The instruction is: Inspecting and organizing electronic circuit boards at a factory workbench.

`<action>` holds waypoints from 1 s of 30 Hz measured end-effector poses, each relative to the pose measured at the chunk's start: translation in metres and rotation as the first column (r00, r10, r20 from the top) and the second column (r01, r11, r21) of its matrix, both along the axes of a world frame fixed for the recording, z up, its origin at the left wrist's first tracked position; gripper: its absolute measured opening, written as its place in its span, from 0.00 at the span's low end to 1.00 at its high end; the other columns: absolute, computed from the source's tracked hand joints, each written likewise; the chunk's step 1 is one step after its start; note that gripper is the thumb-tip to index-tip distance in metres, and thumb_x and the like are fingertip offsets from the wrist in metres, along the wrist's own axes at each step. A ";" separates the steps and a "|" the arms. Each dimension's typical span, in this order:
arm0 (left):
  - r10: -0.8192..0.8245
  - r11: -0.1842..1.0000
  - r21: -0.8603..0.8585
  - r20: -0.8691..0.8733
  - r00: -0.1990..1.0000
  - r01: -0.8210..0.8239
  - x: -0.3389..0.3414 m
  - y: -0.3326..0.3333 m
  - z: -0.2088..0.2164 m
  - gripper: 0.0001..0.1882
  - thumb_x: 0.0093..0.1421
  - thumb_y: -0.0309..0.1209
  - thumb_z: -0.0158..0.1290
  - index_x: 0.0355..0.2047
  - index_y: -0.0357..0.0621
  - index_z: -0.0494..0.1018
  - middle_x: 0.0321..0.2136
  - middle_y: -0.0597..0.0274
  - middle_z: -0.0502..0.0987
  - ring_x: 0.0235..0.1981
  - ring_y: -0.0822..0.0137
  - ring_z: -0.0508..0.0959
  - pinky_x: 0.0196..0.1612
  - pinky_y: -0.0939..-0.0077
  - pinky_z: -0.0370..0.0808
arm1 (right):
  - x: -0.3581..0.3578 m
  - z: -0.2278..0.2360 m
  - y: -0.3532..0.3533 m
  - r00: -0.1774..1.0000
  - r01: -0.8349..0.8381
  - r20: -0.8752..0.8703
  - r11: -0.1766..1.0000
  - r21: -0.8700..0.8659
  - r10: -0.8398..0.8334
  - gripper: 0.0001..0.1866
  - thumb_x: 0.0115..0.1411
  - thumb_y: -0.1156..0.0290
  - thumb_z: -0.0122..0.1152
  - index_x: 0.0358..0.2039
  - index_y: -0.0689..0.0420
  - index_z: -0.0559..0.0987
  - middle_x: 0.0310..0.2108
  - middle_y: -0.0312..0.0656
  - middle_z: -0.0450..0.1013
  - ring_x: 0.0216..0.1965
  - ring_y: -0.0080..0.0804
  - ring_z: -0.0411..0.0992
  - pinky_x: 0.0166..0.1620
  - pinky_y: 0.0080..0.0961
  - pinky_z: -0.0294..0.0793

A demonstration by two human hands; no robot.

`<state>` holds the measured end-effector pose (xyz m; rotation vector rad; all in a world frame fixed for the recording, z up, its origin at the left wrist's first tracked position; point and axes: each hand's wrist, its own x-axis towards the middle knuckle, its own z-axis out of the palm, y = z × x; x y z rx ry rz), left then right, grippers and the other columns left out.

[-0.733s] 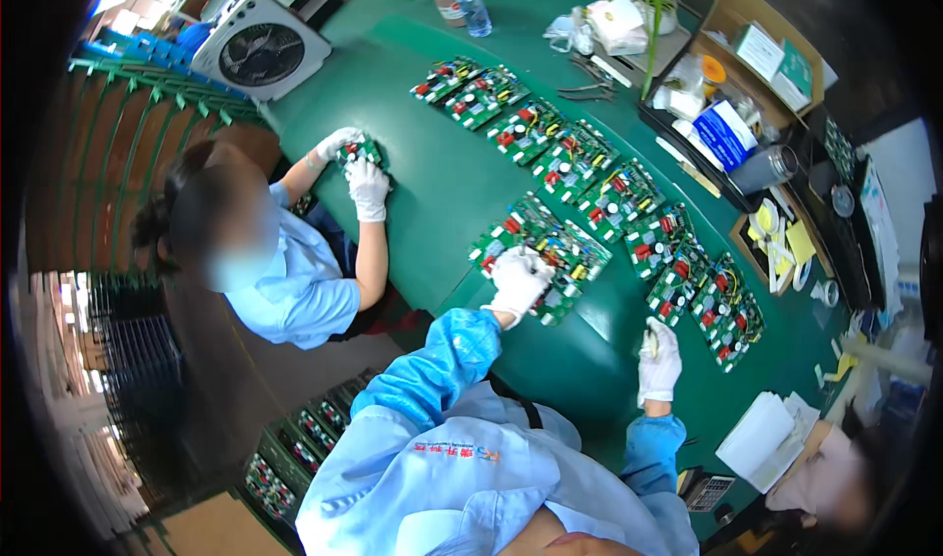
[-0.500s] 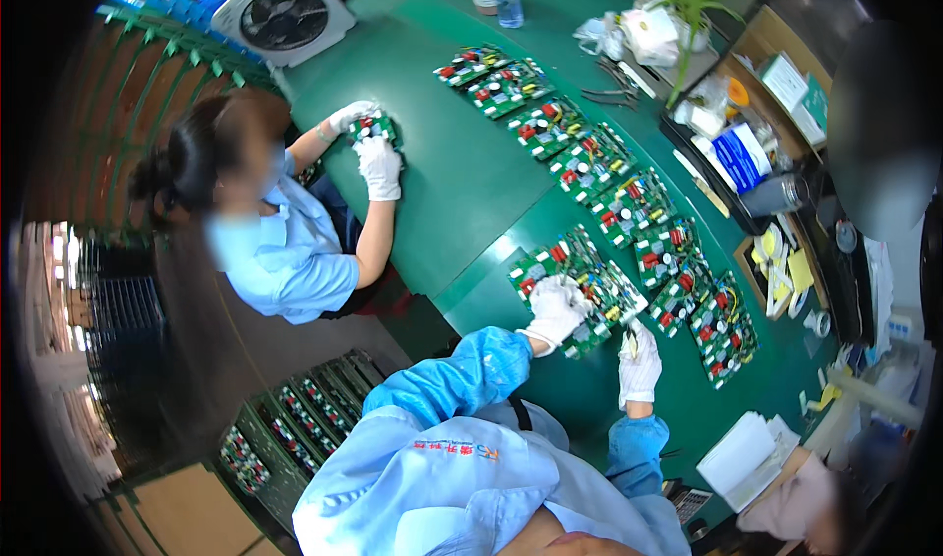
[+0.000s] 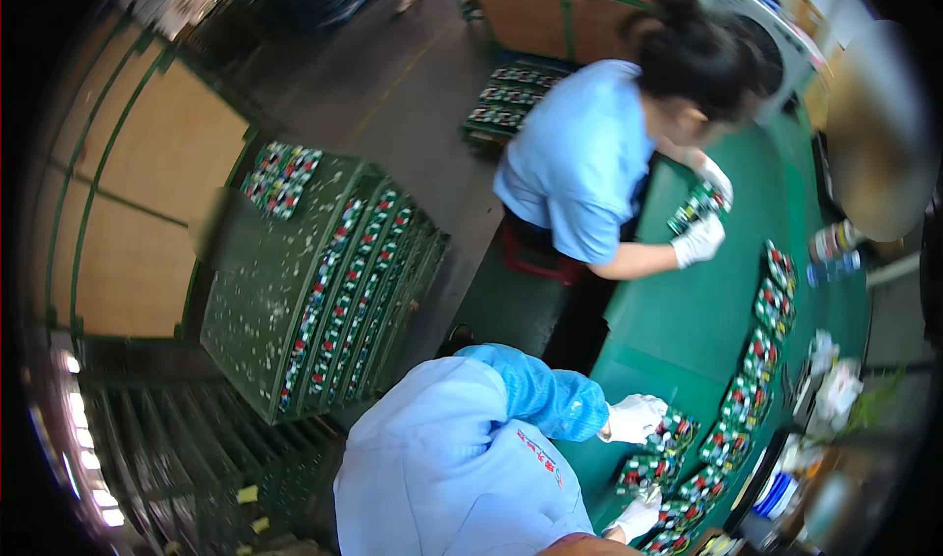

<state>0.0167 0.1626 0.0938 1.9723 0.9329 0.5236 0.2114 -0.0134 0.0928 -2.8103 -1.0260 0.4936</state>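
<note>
My left hand (image 3: pixel 637 418), in a white glove and blue sleeve cover, is closed at the left edge of a green circuit board (image 3: pixel 674 432) with red, white and black parts. A second circuit board (image 3: pixel 644 472) lies just nearer, between my two hands. Beside its lower edge is my gloved right hand (image 3: pixel 638 517), its fingers drawn together; whatever is in them is too blurred to make out. Along the right runs a row of similar circuit boards (image 3: pixel 744 404) on the green table (image 3: pixel 678 330).
Ahead, a co-worker in a blue shirt (image 3: pixel 580 153) holds a circuit board (image 3: pixel 695 207) in gloved hands. A stack of green trays (image 3: pixel 285 301) filled with boards stands at left. A water bottle (image 3: pixel 833 268) and a white plastic bag (image 3: pixel 838 389) are at the table's far side.
The view has swung left, so the table and my hands now appear farther right and lower. The boards by my hands now show as two separate ones. The co-worker still handles a board.
</note>
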 end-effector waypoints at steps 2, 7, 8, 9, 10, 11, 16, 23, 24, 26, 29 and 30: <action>0.093 0.994 -0.064 0.057 0.994 -0.089 -0.063 0.005 -0.008 0.08 0.51 0.32 0.51 0.24 0.40 0.75 0.48 0.48 0.72 0.49 0.49 0.71 0.49 0.58 0.70 | -0.022 0.006 0.029 0.838 -0.475 0.397 0.859 0.190 0.375 0.19 0.57 0.68 0.57 0.50 0.55 0.77 0.26 0.47 0.76 0.20 0.35 0.73 0.22 0.32 0.70; 0.461 0.887 0.008 0.004 0.887 -0.461 -0.250 -0.013 -0.041 0.08 0.52 0.33 0.51 0.24 0.43 0.75 0.36 0.55 0.76 0.39 0.52 0.76 0.41 0.58 0.73 | -0.192 0.055 0.136 0.837 -0.389 -0.176 0.790 0.473 0.518 0.27 0.51 0.85 0.52 0.54 0.58 0.73 0.37 0.45 0.77 0.32 0.29 0.73 0.39 0.27 0.73; 0.528 0.845 -0.057 -0.058 0.847 -0.531 -0.282 -0.019 -0.054 0.07 0.53 0.32 0.51 0.24 0.44 0.74 0.40 0.57 0.76 0.41 0.52 0.75 0.44 0.60 0.72 | -0.239 0.060 0.150 0.773 -0.480 -0.121 0.698 0.531 0.623 0.27 0.51 0.86 0.50 0.54 0.57 0.74 0.37 0.43 0.77 0.32 0.28 0.73 0.40 0.25 0.73; 0.625 0.780 -0.021 -0.050 0.779 -0.626 -0.319 -0.026 -0.042 0.07 0.53 0.33 0.51 0.25 0.44 0.74 0.40 0.58 0.76 0.41 0.52 0.75 0.43 0.60 0.72 | -0.297 0.079 0.159 0.742 -0.386 -0.339 0.782 0.490 0.579 0.27 0.52 0.86 0.50 0.54 0.56 0.74 0.37 0.44 0.77 0.33 0.27 0.73 0.40 0.25 0.73; 0.713 0.700 0.005 -0.031 0.700 -0.714 -0.357 -0.035 -0.030 0.07 0.54 0.33 0.51 0.26 0.44 0.74 0.39 0.58 0.76 0.40 0.53 0.75 0.43 0.60 0.72 | -0.347 0.098 0.165 0.681 -0.309 -0.532 0.856 0.414 0.503 0.27 0.52 0.86 0.51 0.55 0.55 0.73 0.37 0.44 0.78 0.34 0.27 0.74 0.41 0.25 0.73; 0.747 0.664 0.036 -0.030 0.664 -0.747 -0.394 -0.037 -0.026 0.07 0.54 0.33 0.51 0.28 0.45 0.75 0.40 0.58 0.77 0.40 0.53 0.76 0.44 0.60 0.73 | -0.375 0.090 0.174 0.614 -0.502 -0.419 0.741 0.446 0.669 0.27 0.53 0.84 0.53 0.55 0.53 0.73 0.37 0.44 0.78 0.35 0.30 0.75 0.41 0.28 0.74; 0.962 0.131 -0.070 0.251 0.110 -0.989 -0.550 -0.079 -0.007 0.06 0.56 0.31 0.55 0.32 0.43 0.77 0.40 0.56 0.78 0.39 0.56 0.78 0.44 0.67 0.74 | -0.573 0.105 0.212 -0.002 -0.831 0.182 -0.103 0.546 0.983 0.23 0.56 0.78 0.55 0.52 0.46 0.75 0.37 0.45 0.76 0.38 0.48 0.75 0.40 0.36 0.75; 0.850 -0.354 -0.281 0.300 -0.432 -0.892 -0.670 -0.165 0.032 0.08 0.59 0.28 0.54 0.36 0.38 0.78 0.38 0.59 0.79 0.38 0.67 0.78 0.43 0.75 0.74 | -0.799 0.070 0.257 -0.533 -0.529 0.137 -0.455 0.716 0.835 0.24 0.51 0.82 0.51 0.51 0.52 0.75 0.46 0.44 0.73 0.44 0.44 0.74 0.46 0.34 0.74; 0.821 -0.407 -0.332 0.276 -0.500 -0.851 -0.679 -0.178 0.019 0.08 0.59 0.28 0.53 0.36 0.37 0.78 0.38 0.60 0.79 0.38 0.69 0.77 0.43 0.75 0.74 | -0.829 0.067 0.257 -0.524 -0.630 -0.216 -0.204 0.749 0.824 0.24 0.52 0.82 0.51 0.50 0.53 0.76 0.46 0.42 0.74 0.43 0.39 0.74 0.46 0.32 0.74; 0.792 -0.492 -0.196 0.304 -0.530 -0.848 -0.699 -0.198 0.015 0.09 0.60 0.29 0.53 0.39 0.39 0.78 0.36 0.63 0.79 0.36 0.76 0.76 0.39 0.81 0.73 | -0.891 0.060 0.259 -0.610 -0.461 -0.025 -0.329 0.824 0.792 0.23 0.52 0.83 0.52 0.50 0.54 0.77 0.46 0.37 0.75 0.40 0.26 0.73 0.44 0.24 0.74; 0.704 -0.582 -0.356 0.229 -0.673 -0.731 -0.728 -0.221 0.026 0.10 0.60 0.30 0.54 0.40 0.39 0.77 0.37 0.65 0.79 0.35 0.78 0.75 0.39 0.83 0.71 | -0.962 0.078 0.254 -0.573 -0.625 -0.333 -0.136 0.769 0.749 0.20 0.55 0.77 0.58 0.50 0.54 0.77 0.48 0.44 0.74 0.48 0.36 0.73 0.50 0.28 0.72; 0.619 -0.604 -0.419 0.290 -0.730 -0.679 -0.742 -0.218 0.025 0.11 0.60 0.30 0.54 0.41 0.39 0.77 0.37 0.66 0.79 0.35 0.79 0.74 0.39 0.83 0.71 | -0.989 0.068 0.262 -0.593 -0.552 -0.157 -0.257 0.793 0.789 0.20 0.55 0.75 0.59 0.50 0.53 0.76 0.48 0.45 0.73 0.49 0.39 0.72 0.52 0.30 0.71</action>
